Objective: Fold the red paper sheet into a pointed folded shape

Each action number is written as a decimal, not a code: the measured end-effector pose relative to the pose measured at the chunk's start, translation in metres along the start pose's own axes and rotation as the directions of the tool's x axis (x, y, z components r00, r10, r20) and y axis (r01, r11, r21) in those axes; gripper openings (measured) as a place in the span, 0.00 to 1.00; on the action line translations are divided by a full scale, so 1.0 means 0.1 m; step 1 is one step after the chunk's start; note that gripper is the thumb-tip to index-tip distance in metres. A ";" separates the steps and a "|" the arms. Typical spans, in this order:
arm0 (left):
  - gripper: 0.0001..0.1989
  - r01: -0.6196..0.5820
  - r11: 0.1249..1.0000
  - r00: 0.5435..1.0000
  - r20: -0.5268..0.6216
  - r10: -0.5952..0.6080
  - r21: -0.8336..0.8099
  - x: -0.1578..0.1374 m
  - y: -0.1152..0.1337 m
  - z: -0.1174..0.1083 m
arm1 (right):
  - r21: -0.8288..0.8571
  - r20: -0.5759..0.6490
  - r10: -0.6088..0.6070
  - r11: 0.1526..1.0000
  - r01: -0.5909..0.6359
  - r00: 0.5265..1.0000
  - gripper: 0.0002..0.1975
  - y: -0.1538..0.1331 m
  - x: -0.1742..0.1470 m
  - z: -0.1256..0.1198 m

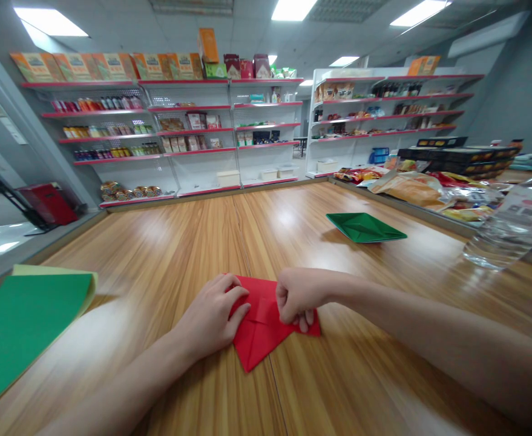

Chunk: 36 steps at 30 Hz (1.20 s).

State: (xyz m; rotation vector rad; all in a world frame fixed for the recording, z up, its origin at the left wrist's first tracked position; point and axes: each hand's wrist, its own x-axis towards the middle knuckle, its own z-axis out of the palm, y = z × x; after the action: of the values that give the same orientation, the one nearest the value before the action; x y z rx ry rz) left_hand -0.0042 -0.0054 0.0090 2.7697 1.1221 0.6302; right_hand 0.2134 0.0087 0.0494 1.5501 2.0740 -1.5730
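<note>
A folded sheet of red paper (pixel 259 321) lies on the wooden table in front of me, with creases and flaps showing and one corner pointing toward me. My left hand (pixel 215 312) rests on its left edge, fingers bent but apart, thumb and fingertips touching the paper. On the right part of the paper sits my right hand (pixel 299 297), its fingers curled into a loose fist and pressed down. The surface under that hand is hidden. Farther back to the right is a folded green paper piece (pixel 365 227) with raised creases.
Green sheets (pixel 29 327) with a pale yellow one beneath lie at the left edge. A clear plastic bottle (pixel 506 233) stands at right, near packaged snacks (pixel 415 188) and stacked black boxes (pixel 460 158). Shelves of goods (pixel 193 130) line the back beyond the table (pixel 188 230).
</note>
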 end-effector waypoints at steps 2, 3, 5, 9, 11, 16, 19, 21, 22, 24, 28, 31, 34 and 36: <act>0.10 0.025 1.000 0.999 0.029 -0.025 -0.017 -0.01 0.04 -0.01 | -0.072 -0.076 0.044 0.996 -0.049 0.996 0.04 0.02 0.00 -0.06; 0.10 0.038 0.999 0.998 0.040 -0.037 -0.024 -0.01 0.06 0.00 | -0.065 -0.099 0.050 0.996 -0.057 0.994 0.04 0.03 0.00 -0.09; 0.11 0.049 0.998 0.997 0.063 -0.046 -0.045 -0.01 0.12 0.02 | 0.023 -0.123 0.042 0.999 -0.040 0.992 0.04 0.06 0.04 -0.12; 0.12 0.033 0.997 0.996 0.084 -0.026 -0.071 0.00 0.20 0.08 | 0.192 -0.168 0.036 0.981 -0.003 0.985 0.04 0.10 0.18 -0.07; 0.13 0.014 0.998 0.996 0.091 -0.007 -0.069 0.01 0.22 0.09 | 0.202 -0.185 0.062 0.979 -0.023 0.981 0.05 0.10 0.23 -0.04; 0.12 -0.007 0.999 0.994 0.109 0.011 -0.039 0.02 0.22 0.08 | 0.174 -0.230 0.109 0.982 -0.069 0.967 0.06 0.05 0.24 -0.01; 0.11 -0.018 1.000 0.994 0.105 0.020 -0.018 0.02 0.23 0.07 | 0.171 -0.228 0.120 0.982 -0.081 0.966 0.06 0.01 0.21 0.00; 0.11 -0.030 1.000 0.995 0.099 0.031 -0.008 0.03 0.23 0.06 | 0.151 -0.244 0.131 0.984 -0.096 0.961 0.07 -0.03 0.20 0.00; 0.11 -0.038 0.999 0.994 0.099 0.038 -0.005 0.03 0.23 0.06 | 0.134 -0.252 0.137 0.985 -0.106 0.958 0.08 -0.05 0.19 0.00; 0.11 -0.052 0.999 0.993 0.104 0.052 -0.001 0.04 0.24 0.05 | 0.109 -0.257 0.155 0.985 -0.130 0.954 0.09 -0.08 0.18 0.01; 0.12 -0.057 0.998 0.990 0.132 0.056 0.006 0.04 0.22 0.06 | 0.119 -0.250 0.171 0.982 -0.145 0.953 0.09 -0.10 0.17 0.01; 0.13 -0.051 0.999 0.991 0.124 0.050 0.008 0.04 0.20 0.08 | 0.128 -0.249 0.169 0.982 -0.141 0.954 0.10 -0.09 0.15 0.00; 0.13 -0.049 0.999 0.993 0.107 0.050 -0.012 0.02 0.19 0.10 | 0.129 -0.261 0.198 0.977 -0.169 0.945 0.09 -0.08 0.11 -0.03; 0.13 -0.040 0.999 0.994 0.102 0.042 -0.021 0.02 0.20 0.10 | 0.133 -0.273 0.207 0.975 -0.177 0.939 0.08 -0.06 0.08 -0.05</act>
State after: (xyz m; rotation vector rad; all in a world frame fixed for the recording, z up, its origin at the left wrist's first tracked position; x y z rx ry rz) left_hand 0.0138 -0.0175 0.0052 2.7798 1.0362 0.4937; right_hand 0.2069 0.0177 0.0509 2.0581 1.9175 -1.4873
